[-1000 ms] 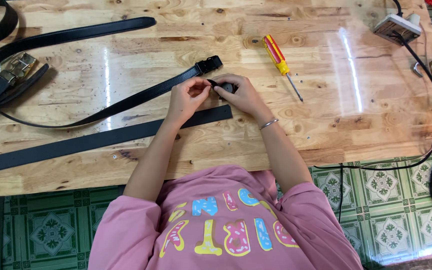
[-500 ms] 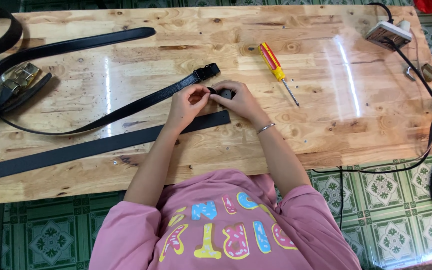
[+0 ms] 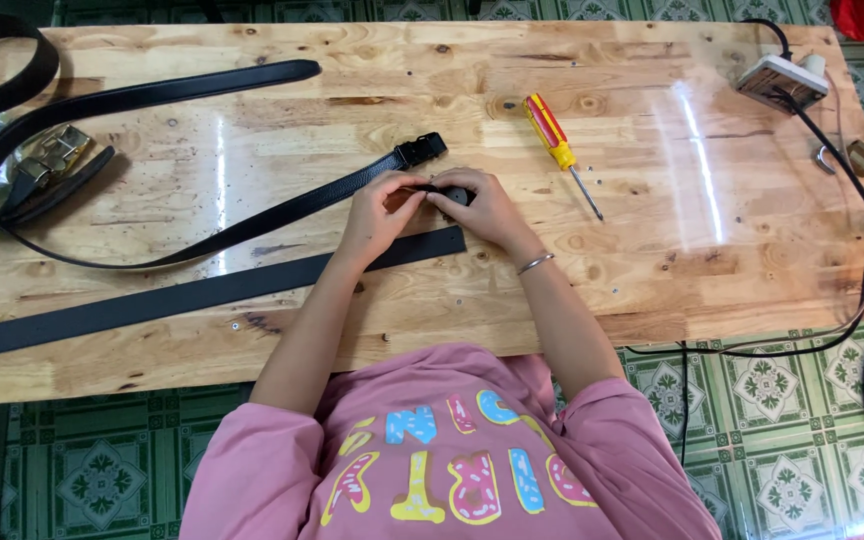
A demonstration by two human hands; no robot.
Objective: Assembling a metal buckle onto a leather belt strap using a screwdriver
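One head view; looks steeply down, near, onto wooden table.

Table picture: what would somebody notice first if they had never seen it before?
Probably the two hands meeting mid-table: the left hand and right hand pinch a small black piece between their fingers, right above the end of a flat black strap. Next, the long black belt curving off to the left, and the red-and-yellow screwdriver lying just right of the hands on the wooden table.
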